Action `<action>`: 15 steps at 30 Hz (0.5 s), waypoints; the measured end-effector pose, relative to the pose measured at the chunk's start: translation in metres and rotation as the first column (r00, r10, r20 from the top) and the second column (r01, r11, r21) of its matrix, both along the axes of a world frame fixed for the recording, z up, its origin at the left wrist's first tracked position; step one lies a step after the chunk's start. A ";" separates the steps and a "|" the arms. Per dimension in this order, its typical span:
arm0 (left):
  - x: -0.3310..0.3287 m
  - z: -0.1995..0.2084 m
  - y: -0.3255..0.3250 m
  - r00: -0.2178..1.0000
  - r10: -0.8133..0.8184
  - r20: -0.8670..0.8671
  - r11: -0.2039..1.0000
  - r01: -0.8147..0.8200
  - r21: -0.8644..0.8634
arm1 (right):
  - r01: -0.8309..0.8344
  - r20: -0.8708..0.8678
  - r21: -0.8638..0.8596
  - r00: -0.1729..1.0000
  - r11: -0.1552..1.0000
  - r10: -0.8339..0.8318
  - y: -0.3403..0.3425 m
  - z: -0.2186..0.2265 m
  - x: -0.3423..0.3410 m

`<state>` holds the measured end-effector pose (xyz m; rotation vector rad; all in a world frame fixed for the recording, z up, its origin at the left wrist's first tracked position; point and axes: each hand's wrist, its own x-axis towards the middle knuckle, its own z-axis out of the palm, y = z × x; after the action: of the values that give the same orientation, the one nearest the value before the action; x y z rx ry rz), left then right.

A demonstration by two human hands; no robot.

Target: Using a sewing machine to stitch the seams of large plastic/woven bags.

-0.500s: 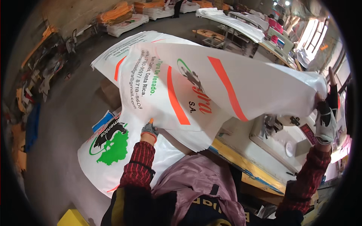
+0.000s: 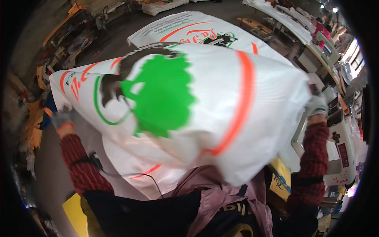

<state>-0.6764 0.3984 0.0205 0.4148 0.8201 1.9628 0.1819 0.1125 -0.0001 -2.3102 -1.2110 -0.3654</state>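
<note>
A large white woven sack (image 2: 213,94) with green, black and orange print stretches in mid-air between my two hands, bulging and partly blurred. At its left edge, my left hand (image 2: 65,117) in a grey glove is closed on the sack's border, an orange fingertip sticking out. My right hand (image 2: 317,106), also gloved, grips the sack's right end; some of its fingers are hidden behind the material. Beyond the held sack lies another printed white sack (image 2: 177,23). More white printed material (image 2: 126,158) hangs below, near my lap.
On the right stands a white sewing machine (image 2: 341,154) with a yellow table edge (image 2: 280,179) beside it. Farther back, a long table (image 2: 276,17) carries white sacks. Scraps and bundles (image 2: 75,43) line the left wall. A yellow object (image 2: 77,213) is at lower left.
My left hand has moved far to the left and up, spreading the sack wide. My right hand has come slightly inward. A large green print now faces me, and the view has shifted.
</note>
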 end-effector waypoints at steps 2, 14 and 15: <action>0.035 -0.057 -0.080 1.000 0.029 -0.008 0.997 -0.028 0.066 | -0.346 0.214 -0.209 0.897 0.915 0.388 0.051 -0.050 -0.069; -0.054 -0.255 -0.248 0.835 -0.523 0.170 0.737 0.544 -0.401 | -0.174 -0.704 -0.405 0.685 0.897 -0.185 0.031 -0.207 -0.296; -0.068 -0.285 -0.250 0.865 -0.489 0.107 0.693 0.461 -0.555 | -0.154 -0.651 -0.423 0.737 0.893 -0.181 0.025 -0.249 -0.287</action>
<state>-0.7447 0.1487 -0.2649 0.2770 1.1483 1.1507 -0.1046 0.1372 -0.2487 -2.4622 -0.9420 0.8080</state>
